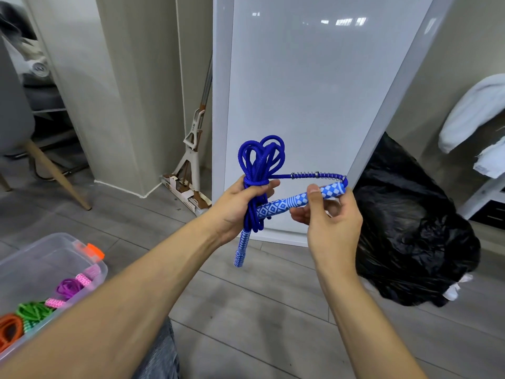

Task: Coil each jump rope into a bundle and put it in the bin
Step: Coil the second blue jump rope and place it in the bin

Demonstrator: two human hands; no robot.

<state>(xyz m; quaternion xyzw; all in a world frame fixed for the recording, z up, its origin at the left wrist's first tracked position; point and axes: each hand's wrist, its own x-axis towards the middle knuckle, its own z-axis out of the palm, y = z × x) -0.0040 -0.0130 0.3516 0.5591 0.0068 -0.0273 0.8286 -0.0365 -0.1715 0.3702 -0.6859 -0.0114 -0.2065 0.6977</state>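
Blue jump rope (261,162) is held up in front of me, well above the floor (246,310), coiled into a bundle of loops with a wrap round its waist. My left hand (235,212) has its grip curled round the bundle just below that wrap, and one patterned handle (241,247) hangs beneath it. My right hand (330,217) pinches the other handle (295,201) between thumb and fingers. The clear bin (41,258) sits low to my left, holding a purple rope (69,288), a green rope (32,313) and an orange rope (9,329).
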